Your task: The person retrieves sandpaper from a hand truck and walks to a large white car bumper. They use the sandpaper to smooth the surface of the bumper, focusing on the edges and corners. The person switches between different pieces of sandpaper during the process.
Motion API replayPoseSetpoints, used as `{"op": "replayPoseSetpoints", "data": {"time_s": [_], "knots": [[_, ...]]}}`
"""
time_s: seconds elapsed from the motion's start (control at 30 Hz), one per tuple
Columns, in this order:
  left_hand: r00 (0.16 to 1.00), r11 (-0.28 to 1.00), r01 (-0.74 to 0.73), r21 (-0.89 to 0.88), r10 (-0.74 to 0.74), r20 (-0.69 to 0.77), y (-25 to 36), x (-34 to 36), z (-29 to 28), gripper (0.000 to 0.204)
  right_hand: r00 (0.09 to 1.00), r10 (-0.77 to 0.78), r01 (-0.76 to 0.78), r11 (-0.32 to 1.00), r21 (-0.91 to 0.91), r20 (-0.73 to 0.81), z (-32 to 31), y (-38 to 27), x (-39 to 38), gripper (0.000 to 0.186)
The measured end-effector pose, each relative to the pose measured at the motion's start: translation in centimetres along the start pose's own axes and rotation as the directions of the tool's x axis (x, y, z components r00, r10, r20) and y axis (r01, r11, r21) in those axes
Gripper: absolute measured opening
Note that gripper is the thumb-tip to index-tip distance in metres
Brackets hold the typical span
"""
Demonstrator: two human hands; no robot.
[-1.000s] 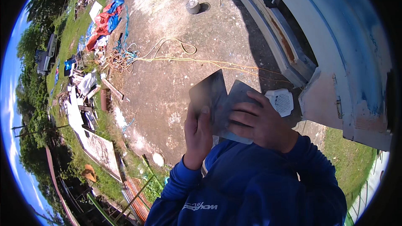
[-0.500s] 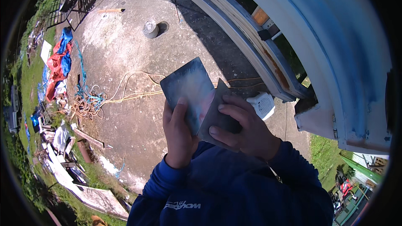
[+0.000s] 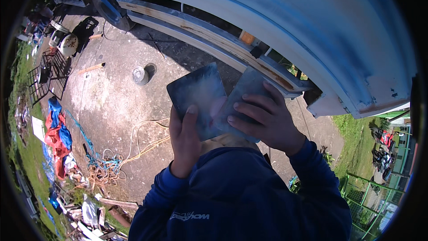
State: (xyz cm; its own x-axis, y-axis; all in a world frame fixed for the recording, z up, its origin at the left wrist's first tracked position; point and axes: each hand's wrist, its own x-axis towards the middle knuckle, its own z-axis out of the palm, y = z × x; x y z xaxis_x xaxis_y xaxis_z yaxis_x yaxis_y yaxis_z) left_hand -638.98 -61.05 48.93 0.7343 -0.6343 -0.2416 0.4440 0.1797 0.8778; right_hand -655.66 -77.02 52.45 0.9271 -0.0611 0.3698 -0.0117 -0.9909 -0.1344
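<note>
My left hand (image 3: 182, 140) grips a dark, flat square plate (image 3: 189, 87) from below, its thumb lying on the face. Pale, cloudy smears cover that face, with a pinkish patch of paste (image 3: 217, 105) by its right edge. My right hand (image 3: 272, 122) holds a thin grey rectangular spreader plate (image 3: 246, 90), fingers spread over its upper side. The spreader's left edge overlaps the square plate beside the pinkish patch; whether the two touch along the whole edge I cannot tell. Both plates are held in front of my chest, above the concrete.
A large blue-and-white vehicle body panel (image 3: 285, 13) curves across the top and right, with metal side rails (image 3: 191, 31) beneath it. On the concrete stand a grey bucket (image 3: 140, 76) and tangled ropes (image 3: 107, 165). Red-and-blue tarpaulin (image 3: 58, 136) lies at left.
My view has swung, bringing more of the vehicle into sight. The right-hand spreader has turned flatter, showing more of its face, and overlaps the square plate's right side. Both hands keep their holds.
</note>
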Motion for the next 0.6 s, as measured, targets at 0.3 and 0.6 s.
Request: {"op": "replayPoseSetpoints", "data": {"time_s": [0.3,0.6], "knots": [[0.913,0.950,-0.121,0.288,-0.007,0.407,3.5,4.5,6.8,0.038,0.987,0.109,-0.114,0.993,-0.041,-0.116,-1.4,2.0,0.7,0.040],[0.859,0.932,-0.304,0.199,0.178,0.480,4.7,8.8,10.3,0.039,0.929,0.339,-0.337,0.941,0.039,-0.147,-5.0,-0.2,0.5,0.042]]}}
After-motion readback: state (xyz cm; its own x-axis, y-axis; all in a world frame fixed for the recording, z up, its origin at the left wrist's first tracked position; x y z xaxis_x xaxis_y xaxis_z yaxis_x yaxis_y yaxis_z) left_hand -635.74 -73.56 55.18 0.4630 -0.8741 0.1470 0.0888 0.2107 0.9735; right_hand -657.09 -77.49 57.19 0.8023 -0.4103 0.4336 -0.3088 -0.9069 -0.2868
